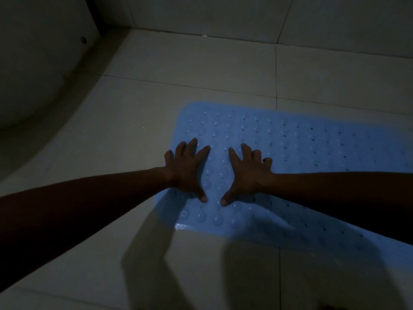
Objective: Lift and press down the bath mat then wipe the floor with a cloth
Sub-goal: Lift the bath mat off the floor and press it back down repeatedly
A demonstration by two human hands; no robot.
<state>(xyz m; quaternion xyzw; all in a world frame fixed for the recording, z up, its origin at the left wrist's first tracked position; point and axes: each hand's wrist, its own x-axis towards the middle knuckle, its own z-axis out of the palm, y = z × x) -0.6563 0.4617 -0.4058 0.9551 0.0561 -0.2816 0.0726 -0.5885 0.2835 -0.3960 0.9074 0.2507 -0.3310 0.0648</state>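
Dim bathroom floor (201, 70) of pale square tiles, bounded at the left by a curved white fixture (33, 74) and at the back by a tiled wall. The blue bath mat (301, 142) lies flat on the floor right of centre. Its rounded short end faces the fixture, its length runs off the right edge of the view, and its surface is dotted with holes and suction dimples. The left hand (186, 168) and right hand (248, 173) rest palm-down, side by side, on that short end. All fingers are straight and spread wide, and the thumb tips point toward each other, near but apart. Splayed palms spread the load over many suction cups, so this is judged to be the press-down step. No cloth is visible, and the wiping appears not yet begun.
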